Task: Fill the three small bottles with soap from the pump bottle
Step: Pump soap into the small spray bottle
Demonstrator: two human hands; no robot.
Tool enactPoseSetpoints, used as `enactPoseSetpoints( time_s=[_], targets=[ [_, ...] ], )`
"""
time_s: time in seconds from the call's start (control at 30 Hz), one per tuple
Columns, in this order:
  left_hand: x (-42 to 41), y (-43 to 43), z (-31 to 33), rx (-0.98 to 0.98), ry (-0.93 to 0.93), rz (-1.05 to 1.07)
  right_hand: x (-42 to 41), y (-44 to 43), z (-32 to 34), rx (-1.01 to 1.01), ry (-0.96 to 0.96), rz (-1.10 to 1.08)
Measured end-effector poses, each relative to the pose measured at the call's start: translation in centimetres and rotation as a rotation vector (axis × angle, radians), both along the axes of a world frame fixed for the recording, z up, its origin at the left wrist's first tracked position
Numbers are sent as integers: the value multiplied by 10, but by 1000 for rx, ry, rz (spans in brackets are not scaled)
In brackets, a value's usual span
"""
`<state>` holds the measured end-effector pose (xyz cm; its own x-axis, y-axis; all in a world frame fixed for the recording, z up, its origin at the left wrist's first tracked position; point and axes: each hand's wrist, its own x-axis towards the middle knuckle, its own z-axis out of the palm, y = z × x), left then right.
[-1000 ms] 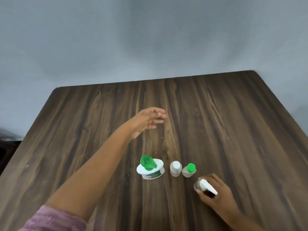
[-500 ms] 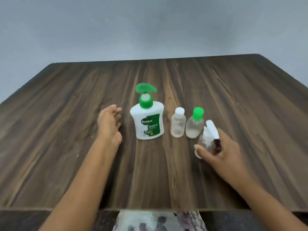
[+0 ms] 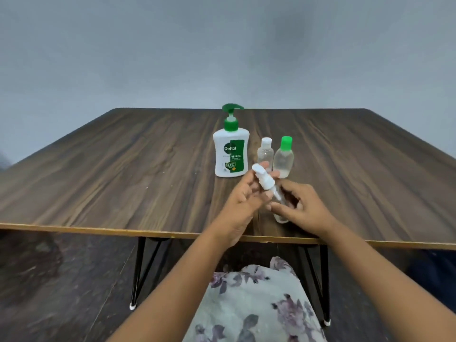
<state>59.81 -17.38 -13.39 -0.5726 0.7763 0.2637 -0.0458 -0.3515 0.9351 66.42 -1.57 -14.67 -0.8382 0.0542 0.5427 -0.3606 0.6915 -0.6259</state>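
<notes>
A white pump bottle (image 3: 230,156) with a green pump head stands upright on the wooden table (image 3: 123,169). Right of it stand a clear small bottle with a white cap (image 3: 265,154) and a clear small bottle with a green cap (image 3: 283,157). In front of them my right hand (image 3: 299,208) grips the body of a third clear small bottle (image 3: 280,213), tilted left. My left hand (image 3: 243,201) pinches its white spray top (image 3: 264,180), which looks lifted partly off the neck.
The table's near edge (image 3: 98,230) runs across the view, with black metal legs (image 3: 140,267) below. My lap in flowered cloth (image 3: 254,304) is under my arms. A grey wall stands behind the table.
My left hand has come from the table beside the pump bottle to the spray top. The right hand has drawn the small bottle nearer. The camera has tilted lower.
</notes>
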Motion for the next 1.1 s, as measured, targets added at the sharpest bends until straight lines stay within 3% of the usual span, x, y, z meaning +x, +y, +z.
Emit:
enactPoseSetpoints(
  time_s=[0.1,0.23,0.37,0.47,0.63,0.73,0.87,0.97,1.1],
  targets=[
    [-1,5,10,-3,29,46,0,0,-3,-172,-75,62],
    [2,11,11,-1,-7,223,-1,1,-6,-263,-16,120],
    [-8,24,8,59,-155,418,-17,-5,-10,-15,124,-82],
    [-30,39,11,55,-98,602,-36,-9,-9,216,254,-321],
    [-67,53,10,-9,62,430,-60,4,-2,338,304,-459],
    [-79,51,1,26,112,236,-63,12,-8,274,237,-391],
    [-80,37,-4,94,173,131,-61,13,-7,131,126,-287],
    [-75,37,1,123,248,206,-59,10,-4,30,150,-234],
    [-71,38,11,178,134,433,-54,1,-2,169,226,-310]
  ],
)
